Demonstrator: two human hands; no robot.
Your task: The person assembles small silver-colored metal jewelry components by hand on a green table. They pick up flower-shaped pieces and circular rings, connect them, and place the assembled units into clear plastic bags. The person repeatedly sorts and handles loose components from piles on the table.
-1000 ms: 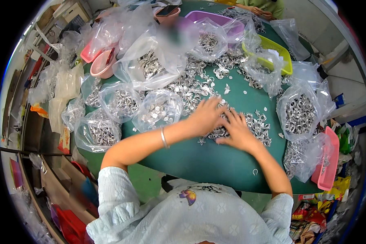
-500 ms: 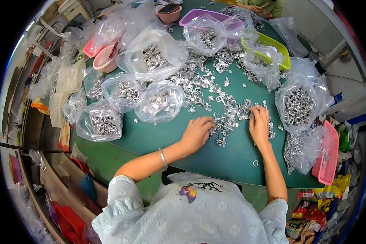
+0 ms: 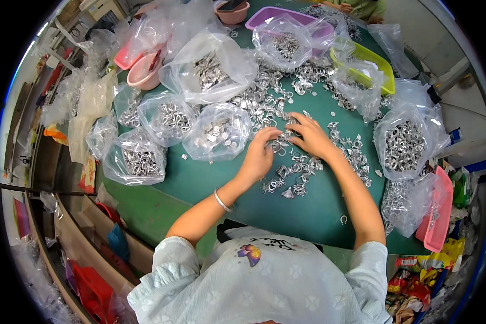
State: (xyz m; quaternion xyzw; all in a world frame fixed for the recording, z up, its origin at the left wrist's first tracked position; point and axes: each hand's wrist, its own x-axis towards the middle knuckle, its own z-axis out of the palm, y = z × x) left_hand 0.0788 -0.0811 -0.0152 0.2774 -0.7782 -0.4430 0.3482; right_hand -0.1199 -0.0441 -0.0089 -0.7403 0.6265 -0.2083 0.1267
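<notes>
Loose silver-coloured metal pieces [image 3: 299, 171], many ring-shaped and some like leaves or flowers, lie spread over the green table [image 3: 227, 186]. My left hand [image 3: 259, 155], with a bangle on its wrist, touches the left side of the small pieces at mid-table, its fingers bent and its thumb apart. Facing it, my right hand [image 3: 314, 139] reaches over the same pieces with fingers spread. The fingertips of both hands are close together, and the pieces under them are partly hidden. One open ring [image 3: 343, 220] lies alone near the front edge.
Clear bags of metal pieces stand on the left, including a bag of flat discs [image 3: 218, 135] and a bag of rings [image 3: 143, 159]. Another ring bag [image 3: 404, 146] and a pink tray [image 3: 436, 216] are on the right. Behind are a yellow-green tray [image 3: 380, 70], a purple tray [image 3: 264, 16] and another person's hand [image 3: 344, 7].
My right hand has moved left and away from me, from the right of the pile to beside my left hand. My left hand has risen slightly farther up the table. The view has shifted a little.
</notes>
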